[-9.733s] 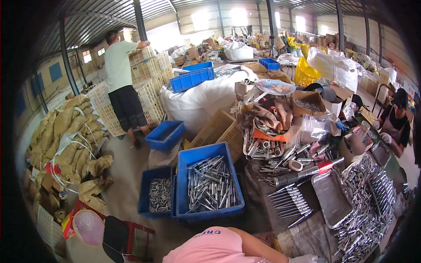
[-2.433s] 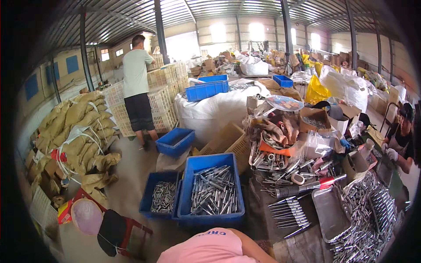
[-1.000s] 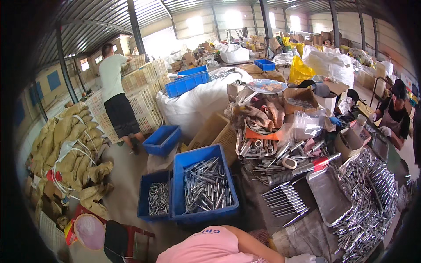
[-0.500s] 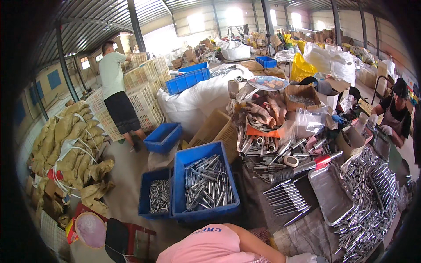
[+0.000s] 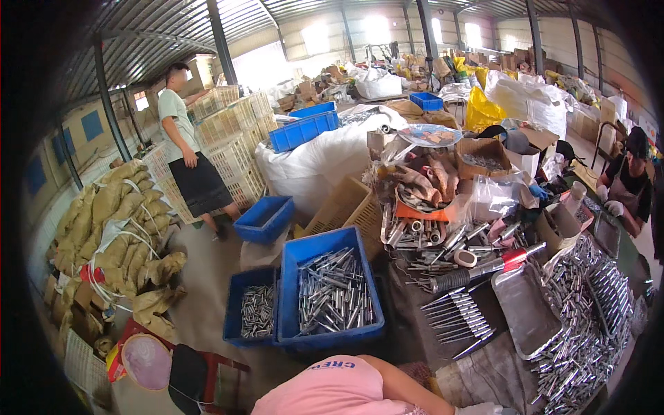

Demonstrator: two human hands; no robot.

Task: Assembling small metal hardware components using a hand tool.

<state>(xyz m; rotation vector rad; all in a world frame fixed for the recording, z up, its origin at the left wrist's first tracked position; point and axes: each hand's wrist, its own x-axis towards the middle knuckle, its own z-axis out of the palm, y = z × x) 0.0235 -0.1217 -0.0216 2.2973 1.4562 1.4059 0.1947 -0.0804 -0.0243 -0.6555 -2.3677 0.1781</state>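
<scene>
At the lower edge, my left hand (image 5: pixel 480 409) shows only in part, in a white glove, at the end of a bare arm and pink shirt. Its fingers are cut off by the frame, so its grip is hidden. Beside it lies a grey cloth (image 5: pixel 487 377) on the bench. To its right spreads a large heap of shiny metal rods (image 5: pixel 574 332). A metal tray (image 5: pixel 527 311) rests against this heap. Slender pointed metal pieces (image 5: pixel 460 321) lie in a row beyond the cloth. My right hand is out of view.
Blue bins (image 5: pixel 282 290) of metal parts stand left of the bench. A striped-grip tool (image 5: pixel 484 270) lies among loose parts. One person (image 5: pixel 183 138) stands by stacked crates (image 5: pixel 238 142); another (image 5: pixel 626 183) works at far right. Tan sacks (image 5: pixel 111 228) are piled left, near a stool (image 5: pixel 228 370).
The view has shifted slightly, moving the scene a little right and down. The person by the crates has turned and lowered one arm. My left hand stays at the lower edge.
</scene>
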